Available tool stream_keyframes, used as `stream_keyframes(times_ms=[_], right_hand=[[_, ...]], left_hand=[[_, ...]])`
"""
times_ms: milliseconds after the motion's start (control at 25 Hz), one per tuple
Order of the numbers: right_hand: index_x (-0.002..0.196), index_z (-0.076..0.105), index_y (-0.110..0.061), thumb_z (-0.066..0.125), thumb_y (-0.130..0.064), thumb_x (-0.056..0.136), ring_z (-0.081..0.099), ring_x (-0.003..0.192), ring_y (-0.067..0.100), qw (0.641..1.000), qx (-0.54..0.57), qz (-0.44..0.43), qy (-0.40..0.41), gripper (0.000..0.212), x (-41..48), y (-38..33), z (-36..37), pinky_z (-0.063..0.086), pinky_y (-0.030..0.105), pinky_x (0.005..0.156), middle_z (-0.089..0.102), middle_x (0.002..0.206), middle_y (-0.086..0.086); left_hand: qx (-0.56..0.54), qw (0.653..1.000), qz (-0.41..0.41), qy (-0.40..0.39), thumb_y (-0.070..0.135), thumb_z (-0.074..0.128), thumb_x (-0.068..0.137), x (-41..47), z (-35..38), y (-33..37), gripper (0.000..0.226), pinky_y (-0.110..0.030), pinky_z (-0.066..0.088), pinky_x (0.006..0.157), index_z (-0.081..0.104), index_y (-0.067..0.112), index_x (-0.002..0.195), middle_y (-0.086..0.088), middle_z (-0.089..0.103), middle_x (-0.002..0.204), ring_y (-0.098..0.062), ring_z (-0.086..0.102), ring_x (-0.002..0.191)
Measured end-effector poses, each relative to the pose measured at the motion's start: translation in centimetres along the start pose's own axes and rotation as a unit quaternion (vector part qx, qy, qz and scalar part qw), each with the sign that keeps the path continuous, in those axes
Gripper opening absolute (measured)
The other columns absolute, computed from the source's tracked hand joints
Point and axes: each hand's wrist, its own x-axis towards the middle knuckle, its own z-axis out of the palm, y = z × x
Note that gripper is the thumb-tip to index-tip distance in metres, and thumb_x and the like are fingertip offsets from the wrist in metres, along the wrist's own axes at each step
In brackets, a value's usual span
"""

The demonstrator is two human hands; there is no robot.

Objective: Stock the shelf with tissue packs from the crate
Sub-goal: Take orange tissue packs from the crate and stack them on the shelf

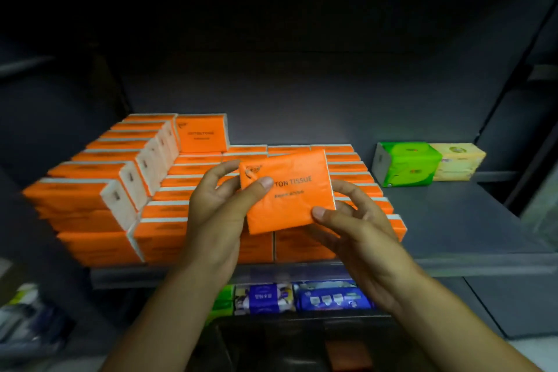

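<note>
Your left hand (217, 208) hides part of the print on the orange tissue pack (290, 193); below the shelf (453, 220) it's too dark to read. Both hands pinch that pack by its edges, the right hand (356, 220) opposite, over the orange stack's (169, 214) front rows. Right of the stack, grey shelf surface shows out to its front lip, with a green pack (407, 163) at the back.

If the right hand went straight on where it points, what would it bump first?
Probably the stacked orange packs on the shelf, behind the pack the right hand holds; depth is unclear.
</note>
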Motion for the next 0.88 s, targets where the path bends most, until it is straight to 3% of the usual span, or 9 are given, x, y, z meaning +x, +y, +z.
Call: stream_keyframes(times_ms=[240,360,480,680,880], right_hand=[[0.118,0.061,-0.022,0.07,-0.005,0.084,0.072,0.093,0.018,0.993,-0.106,-0.003,-0.049,0.039,3.9,0.1,3.3,0.056,0.03,0.076,0.073,0.104,0.009],[0.115,0.066,-0.021,0.068,-0.019,0.088,0.07,0.099,0.015,0.983,-0.174,-0.027,-0.055,0.026,6.9,0.0,5.1,0.055,0.034,0.086,0.074,0.106,0.002],[0.117,0.066,-0.023,0.074,-0.027,0.086,0.069,0.1,0.017,0.97,-0.233,-0.063,-0.023,0.032,10.6,0.4,6.6,0.055,0.037,0.086,0.071,0.107,0.005],[0.119,0.06,-0.027,0.073,-0.02,0.087,0.07,0.093,0.02,0.956,-0.289,-0.05,-0.025,0.036,15.6,1.9,9.2,0.058,0.036,0.08,0.069,0.103,0.004],[0.111,0.06,-0.02,0.07,-0.01,0.088,0.071,0.088,0.026,0.97,-0.239,-0.042,0.025,0.027,19.4,4.4,10.8,0.06,0.037,0.075,0.069,0.098,0.007]], left_hand=[[0.001,0.999,0.022,0.041,0.018,0.083,0.069,3.8,-2.8,1.2,0.05,-0.052,0.054,0.094,0.061,0.013,0.113,-0.009,0.075,0.105,-0.028,0.071,0.1],[0.007,0.996,0.053,0.07,0.012,0.078,0.077,5.6,-4.1,1.7,0.033,-0.04,0.058,0.082,0.063,0.019,0.106,-0.004,0.076,0.1,-0.02,0.073,0.093],[0.069,0.987,0.085,0.115,0.019,0.077,0.081,7.6,-5.3,1.5,0.028,-0.03,0.059,0.078,0.064,0.028,0.104,0.005,0.075,0.102,-0.008,0.072,0.093],[0.279,0.936,0.099,0.189,0.035,0.068,0.09,11.2,-7.0,-0.7,0.049,-0.03,0.048,0.093,0.055,0.032,0.136,0.006,0.054,0.132,-0.01,0.055,0.117],[0.255,0.952,0.075,0.154,0.028,0.065,0.092,13.2,-7.6,-1.7,0.054,-0.028,0.038,0.103,0.045,0.034,0.141,0.011,0.05,0.143,-0.007,0.046,0.129]])
